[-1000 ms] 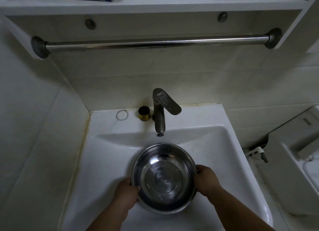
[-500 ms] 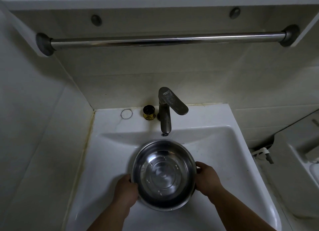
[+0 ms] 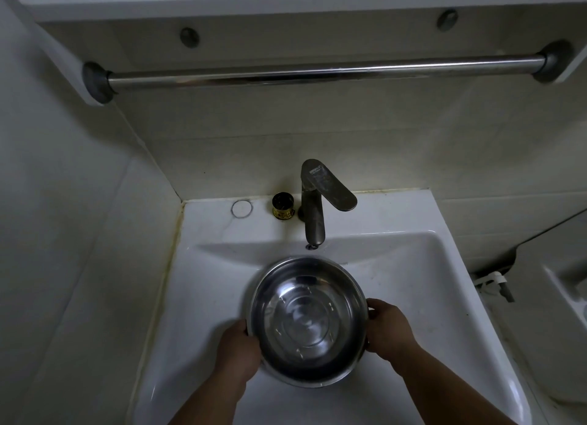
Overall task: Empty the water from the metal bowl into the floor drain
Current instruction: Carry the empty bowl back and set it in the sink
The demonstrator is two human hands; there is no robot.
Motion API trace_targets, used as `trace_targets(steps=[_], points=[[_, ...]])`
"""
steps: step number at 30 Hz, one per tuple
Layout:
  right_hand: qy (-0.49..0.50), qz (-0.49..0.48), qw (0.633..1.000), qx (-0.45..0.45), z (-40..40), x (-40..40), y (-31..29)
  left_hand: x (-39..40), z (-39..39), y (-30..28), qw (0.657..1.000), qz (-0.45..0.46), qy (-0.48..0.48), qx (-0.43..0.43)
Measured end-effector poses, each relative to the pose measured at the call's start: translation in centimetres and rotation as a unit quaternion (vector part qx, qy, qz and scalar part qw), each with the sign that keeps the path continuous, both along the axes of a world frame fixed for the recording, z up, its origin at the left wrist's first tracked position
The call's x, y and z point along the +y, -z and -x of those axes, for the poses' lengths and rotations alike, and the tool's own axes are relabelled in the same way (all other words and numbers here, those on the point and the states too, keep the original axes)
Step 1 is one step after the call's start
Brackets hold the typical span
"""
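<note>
A round metal bowl (image 3: 306,321) with clear water in it sits low in the white sink (image 3: 197,297), just in front of the tap. My left hand (image 3: 238,351) grips its left rim and my right hand (image 3: 386,331) grips its right rim. The bowl is roughly level. No floor drain is in view.
A grey tap (image 3: 316,205) stands behind the bowl, its spout over the far rim. A small gold cap (image 3: 282,206) and a ring mark sit on the sink ledge. A metal towel rail (image 3: 317,73) runs overhead under a shelf. A toilet tank (image 3: 552,284) stands at the right.
The view has drifted so the sink and tap sit a little further right in the frame. Both hands keep hold of the bowl in about the same place.
</note>
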State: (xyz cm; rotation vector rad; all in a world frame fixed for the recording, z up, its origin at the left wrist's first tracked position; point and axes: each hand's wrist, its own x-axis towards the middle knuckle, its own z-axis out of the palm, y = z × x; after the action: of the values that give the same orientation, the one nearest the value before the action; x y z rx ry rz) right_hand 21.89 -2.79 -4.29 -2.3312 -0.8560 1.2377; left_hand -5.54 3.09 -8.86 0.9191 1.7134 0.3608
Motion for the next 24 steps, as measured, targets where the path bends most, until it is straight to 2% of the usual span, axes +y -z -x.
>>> trace_targets(steps=[24], points=[[0.001, 0.014, 1.0, 0.012, 0.3, -0.3, -1.5, -0.8, 0.0, -1.7, 0.999, 0.005, -0.034, -0.018]])
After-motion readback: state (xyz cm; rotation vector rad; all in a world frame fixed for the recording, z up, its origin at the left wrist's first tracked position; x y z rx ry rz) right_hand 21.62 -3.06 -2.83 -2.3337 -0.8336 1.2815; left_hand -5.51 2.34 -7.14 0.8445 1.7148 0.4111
